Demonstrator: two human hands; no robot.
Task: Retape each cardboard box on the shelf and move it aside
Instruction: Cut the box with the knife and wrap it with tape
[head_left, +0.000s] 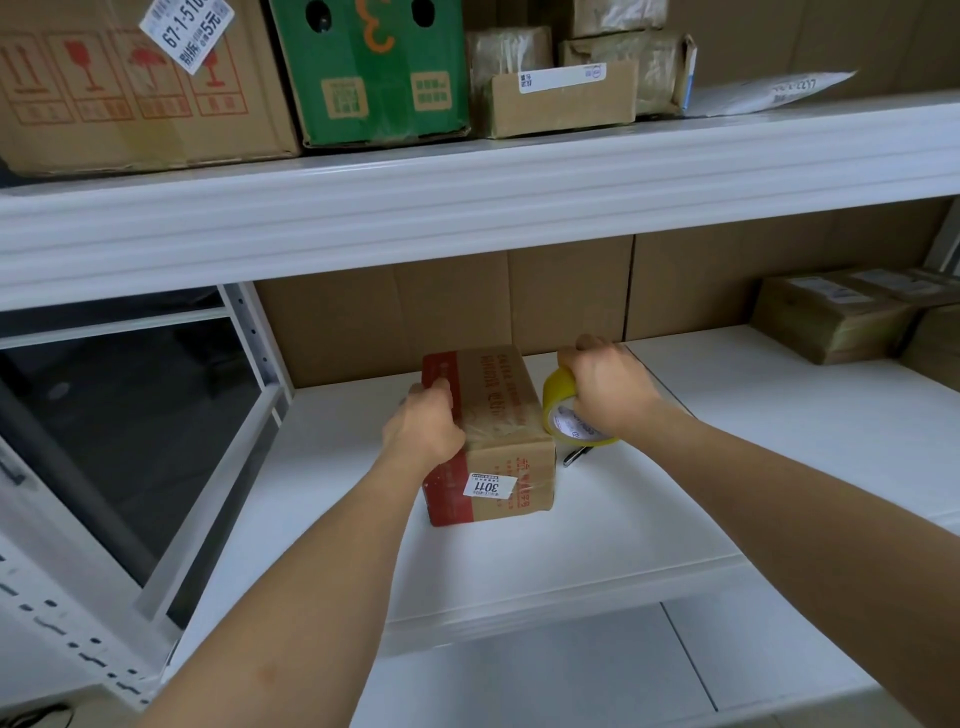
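My left hand (423, 423) grips the small cardboard box (498, 415) at mid-shelf (675, 499); my right hand (608, 387) clutches the yellow tape roll (558, 400) beside its right face. Taping looks underway; moving it aside remains, and taped boxes (831, 317) sit far right.

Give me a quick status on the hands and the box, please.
Left hand steadies box. Right hand grips tape roll beside it. Small dark tool lies on shelf by the roll.
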